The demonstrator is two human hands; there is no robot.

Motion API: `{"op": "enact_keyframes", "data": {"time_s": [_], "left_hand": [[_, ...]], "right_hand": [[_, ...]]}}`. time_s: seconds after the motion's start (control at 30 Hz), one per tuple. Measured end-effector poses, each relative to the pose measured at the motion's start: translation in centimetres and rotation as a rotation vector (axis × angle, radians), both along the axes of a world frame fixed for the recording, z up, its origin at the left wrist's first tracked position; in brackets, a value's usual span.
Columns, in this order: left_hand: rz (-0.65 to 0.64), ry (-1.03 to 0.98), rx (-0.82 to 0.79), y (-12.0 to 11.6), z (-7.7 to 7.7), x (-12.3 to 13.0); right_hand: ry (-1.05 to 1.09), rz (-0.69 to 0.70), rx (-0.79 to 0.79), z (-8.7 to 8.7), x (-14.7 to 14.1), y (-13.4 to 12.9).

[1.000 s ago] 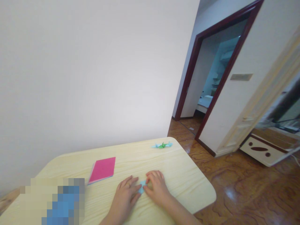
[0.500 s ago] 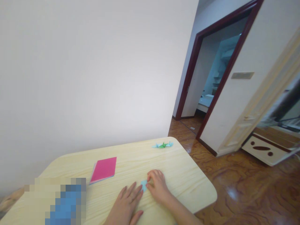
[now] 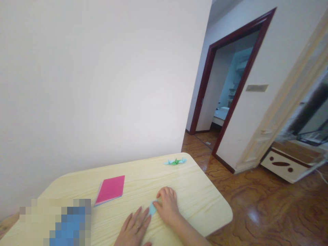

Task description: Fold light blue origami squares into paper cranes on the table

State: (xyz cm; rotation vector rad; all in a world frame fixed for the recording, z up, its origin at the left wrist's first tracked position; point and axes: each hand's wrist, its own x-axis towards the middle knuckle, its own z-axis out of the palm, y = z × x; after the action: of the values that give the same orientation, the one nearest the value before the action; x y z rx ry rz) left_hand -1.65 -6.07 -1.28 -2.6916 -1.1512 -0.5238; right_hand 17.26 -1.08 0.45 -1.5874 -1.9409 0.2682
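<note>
Between my hands, a small piece of light blue folded paper (image 3: 152,208) lies on the pale wooden table (image 3: 200,201). My left hand (image 3: 134,226) rests palm down with its fingers spread, and its index fingertip touches the paper's left edge. A ring shows on one of its fingers. My right hand (image 3: 167,205) has its thumb on the paper's right side and its fingers curled at the upper end, holding it. Part of the paper is hidden under that thumb. Beyond the hands, small folded paper figures (image 3: 175,162), green and light blue, stand in a row.
Left of my hands lies a stack of coloured paper with a pink sheet (image 3: 110,189) on top. A blurred-out blue patch (image 3: 68,227) covers the table's left corner. A white wall (image 3: 102,85) borders the far edge; wooden floor (image 3: 256,205) shows at right.
The light blue paper looks narrower and more pointed than before. My right thumb and fingers have shifted on it. The whole view has moved slightly.
</note>
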Motion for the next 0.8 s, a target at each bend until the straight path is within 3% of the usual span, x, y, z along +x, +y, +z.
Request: {"op": "enact_keyframes", "data": {"time_s": [0.33, 0.8], "left_hand": [[0.056, -0.039, 0.049, -0.9, -0.5, -0.1], [0.186, -0.195, 0.057, 0.5, -2.3, -0.4]], "right_hand": [[0.019, 0.027, 0.014, 0.1, 0.0, -0.1], [0.074, 0.248, 0.005, 0.5, 0.8, -0.1]]}}
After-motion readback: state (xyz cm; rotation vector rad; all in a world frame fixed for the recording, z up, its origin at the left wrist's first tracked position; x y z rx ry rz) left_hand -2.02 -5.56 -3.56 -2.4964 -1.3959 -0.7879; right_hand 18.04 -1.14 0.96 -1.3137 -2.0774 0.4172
